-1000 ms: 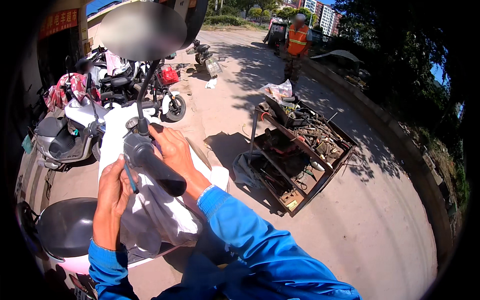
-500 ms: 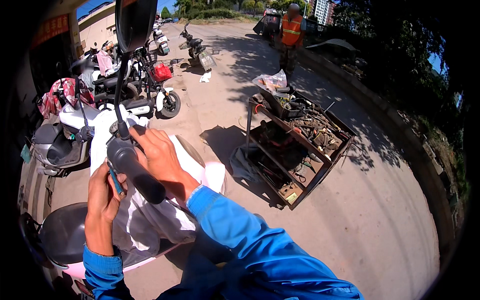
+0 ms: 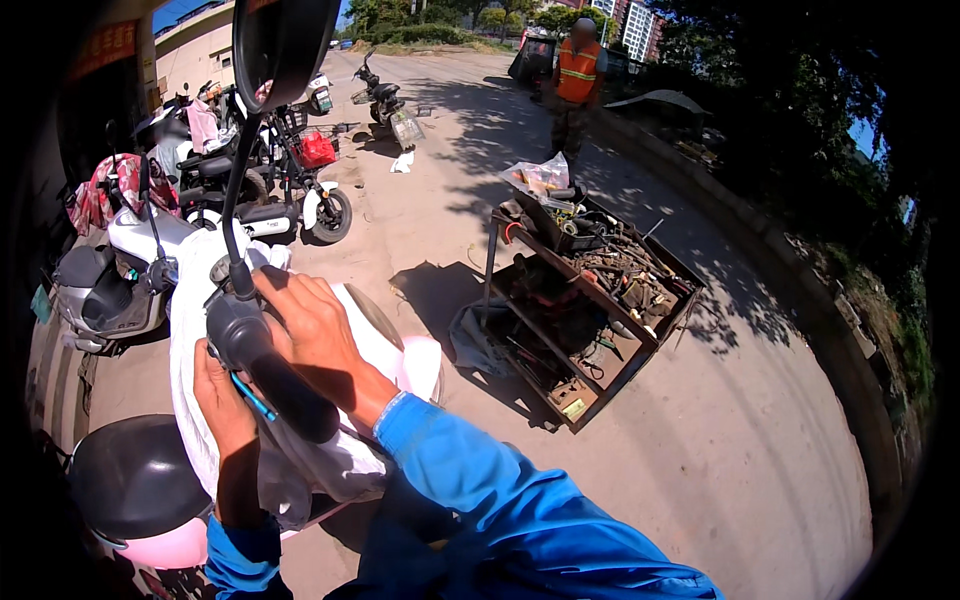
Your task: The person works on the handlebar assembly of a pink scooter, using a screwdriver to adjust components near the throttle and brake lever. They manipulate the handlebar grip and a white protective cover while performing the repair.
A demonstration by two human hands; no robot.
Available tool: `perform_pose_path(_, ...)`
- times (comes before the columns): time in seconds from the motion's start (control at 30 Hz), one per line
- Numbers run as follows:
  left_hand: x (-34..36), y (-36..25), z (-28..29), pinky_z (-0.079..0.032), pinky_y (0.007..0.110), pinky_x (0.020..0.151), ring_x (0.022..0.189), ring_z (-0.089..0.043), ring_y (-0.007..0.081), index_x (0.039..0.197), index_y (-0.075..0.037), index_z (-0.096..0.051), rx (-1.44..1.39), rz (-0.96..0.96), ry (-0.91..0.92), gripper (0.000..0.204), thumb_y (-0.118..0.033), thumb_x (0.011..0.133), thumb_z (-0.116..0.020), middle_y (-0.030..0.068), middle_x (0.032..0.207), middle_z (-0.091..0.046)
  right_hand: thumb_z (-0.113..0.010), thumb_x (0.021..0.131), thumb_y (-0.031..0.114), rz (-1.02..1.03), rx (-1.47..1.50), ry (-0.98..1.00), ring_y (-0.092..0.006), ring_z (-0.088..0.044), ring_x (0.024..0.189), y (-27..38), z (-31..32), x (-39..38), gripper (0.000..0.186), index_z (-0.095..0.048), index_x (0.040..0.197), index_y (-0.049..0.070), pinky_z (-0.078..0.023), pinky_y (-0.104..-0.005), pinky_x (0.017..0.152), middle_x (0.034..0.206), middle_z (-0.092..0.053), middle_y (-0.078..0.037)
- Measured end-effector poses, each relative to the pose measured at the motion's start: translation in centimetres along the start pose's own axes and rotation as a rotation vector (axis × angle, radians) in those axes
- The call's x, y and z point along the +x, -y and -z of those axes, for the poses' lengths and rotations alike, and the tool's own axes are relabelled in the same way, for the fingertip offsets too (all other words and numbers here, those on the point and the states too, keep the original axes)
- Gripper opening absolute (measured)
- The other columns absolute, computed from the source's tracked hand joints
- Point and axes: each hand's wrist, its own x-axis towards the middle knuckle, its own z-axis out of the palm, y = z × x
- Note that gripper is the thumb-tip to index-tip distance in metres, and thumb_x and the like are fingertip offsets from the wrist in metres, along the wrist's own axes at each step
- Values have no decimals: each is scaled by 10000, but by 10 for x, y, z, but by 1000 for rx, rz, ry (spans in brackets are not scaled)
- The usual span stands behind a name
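A scooter handlebar with a black grip and black switch housing is in front of me, its mirror stem rising from it. My right hand is closed against the housing's right side, fingertips partly hidden behind it. On the left side, my left hand has its fingers bent up close under the housing. A slim blue rod sticks out from its fingers, slanting along beneath the grip; whether it is a tool or a lever I cannot tell. White cloth drapes the scooter's front.
A metal tool cart loaded with tools and parts stands to the right. Parked scooters line the left. A black seat is at lower left. Farther off, a person in an orange vest stands beside a low curb wall.
My left hand has shifted slightly right and lower, its wrist swinging right. More of the blue rod shows, farther along under the grip. My right hand stays on the housing.
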Motion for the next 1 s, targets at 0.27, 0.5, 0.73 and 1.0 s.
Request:
perform_pose_path(0.27, 9, 68, -16, -482, 232, 654, 698, -576, 77, 1238, -47, -572, -245, -119, -146, 315, -320, 1112, -478, -6, 858, -635, -713, 789, -9, 5, -43, 1, -410, -609, 969, -2, -2, 0, 495, -629, 1277, -22, -483, -463, 894, 1070, -655, -213)
perform_pose_path(0.5, 46, 104, 7, -558, 325, 794, 876, -710, 190, 1195, 10, -572, 164, -681, 0, 496, -359, 937, -781, 114, 968, -740, -724, 788, -4, 38, -62, -26, -408, -624, 953, -6, -4, 2, 505, -640, 1286, -17, -495, -458, 889, 1038, -661, -206)
perform_pose_path(0.73, 17, 41, 6, -408, 245, 631, 680, -463, 72, 1084, -25, -563, -308, -85, -189, 423, -440, 1102, -482, -12, 783, -518, -756, 782, -9, 24, -129, 79, -362, -643, 976, -8, -12, -4, 539, -643, 1309, 7, -499, -426, 880, 1091, -684, -167)
perform_pose_path(1.0, 9, -39, 12, -451, 351, 668, 671, -541, 207, 973, -23, -589, 219, 7, 63, 467, -429, 1121, -411, 99, 709, -547, -693, 856, 44, -80, -185, 101, -386, -715, 897, 5, 1, -5, 372, -661, 1223, -8, -546, -419, 781, 1002, -709, -190)
